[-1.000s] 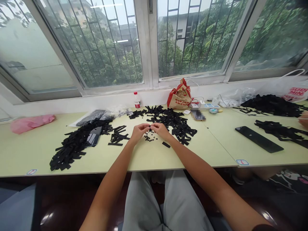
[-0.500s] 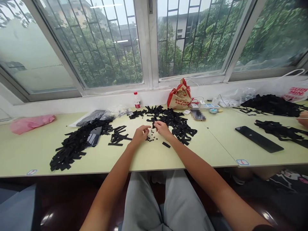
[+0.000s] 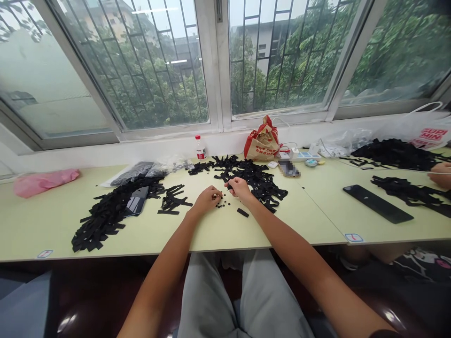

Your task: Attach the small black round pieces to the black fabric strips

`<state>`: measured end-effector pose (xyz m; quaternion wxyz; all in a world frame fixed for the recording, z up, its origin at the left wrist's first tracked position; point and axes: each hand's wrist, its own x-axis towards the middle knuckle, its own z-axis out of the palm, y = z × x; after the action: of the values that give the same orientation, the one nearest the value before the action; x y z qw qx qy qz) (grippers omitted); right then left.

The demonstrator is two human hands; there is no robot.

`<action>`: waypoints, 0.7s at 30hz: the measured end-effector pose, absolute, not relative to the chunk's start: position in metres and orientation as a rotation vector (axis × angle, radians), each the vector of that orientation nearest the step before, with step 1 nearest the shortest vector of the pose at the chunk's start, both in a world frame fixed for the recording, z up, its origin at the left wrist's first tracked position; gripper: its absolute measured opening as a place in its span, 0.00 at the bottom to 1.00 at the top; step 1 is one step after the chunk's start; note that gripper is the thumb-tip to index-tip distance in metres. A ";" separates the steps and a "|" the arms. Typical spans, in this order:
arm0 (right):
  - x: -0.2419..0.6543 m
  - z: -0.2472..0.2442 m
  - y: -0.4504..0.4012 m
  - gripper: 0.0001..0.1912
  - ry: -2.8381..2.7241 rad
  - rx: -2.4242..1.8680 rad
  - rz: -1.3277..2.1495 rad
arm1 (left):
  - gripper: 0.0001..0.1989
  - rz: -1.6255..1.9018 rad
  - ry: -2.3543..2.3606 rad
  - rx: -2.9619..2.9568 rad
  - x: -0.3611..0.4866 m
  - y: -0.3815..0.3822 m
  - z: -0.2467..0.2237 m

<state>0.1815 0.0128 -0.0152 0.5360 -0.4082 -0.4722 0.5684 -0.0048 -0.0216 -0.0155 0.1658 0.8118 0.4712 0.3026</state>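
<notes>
My left hand is low over the pale table beside several small black round pieces; its fingertips are pinched together, and what they hold is too small to name. My right hand is closed on a black strip, of which a bit shows at the fingertips. Behind and right of it spreads a heap of black strips. One short black strip lies alone below my right hand. A smaller group of strips lies left of my left hand.
At the left a long pile of black strips partly covers a dark phone-like object. Toward the window stand a bottle and a red-brown bag. Another person's hand is at the right edge, near more strips.
My left hand has lowered toward the small round pieces and its fingers have closed. My right hand has shifted slightly, with a black strip now showing at its fingertips.
</notes>
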 end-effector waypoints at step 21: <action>0.180 -0.013 0.008 0.13 -1.244 -0.680 1.711 | 0.06 0.867 1.371 2.279 -0.009 -0.014 -0.022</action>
<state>0.1796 0.0083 -0.0125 0.4440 -0.2743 -0.5016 0.6900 -0.0090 -0.0140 -0.0222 0.1713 0.8027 0.4828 0.3053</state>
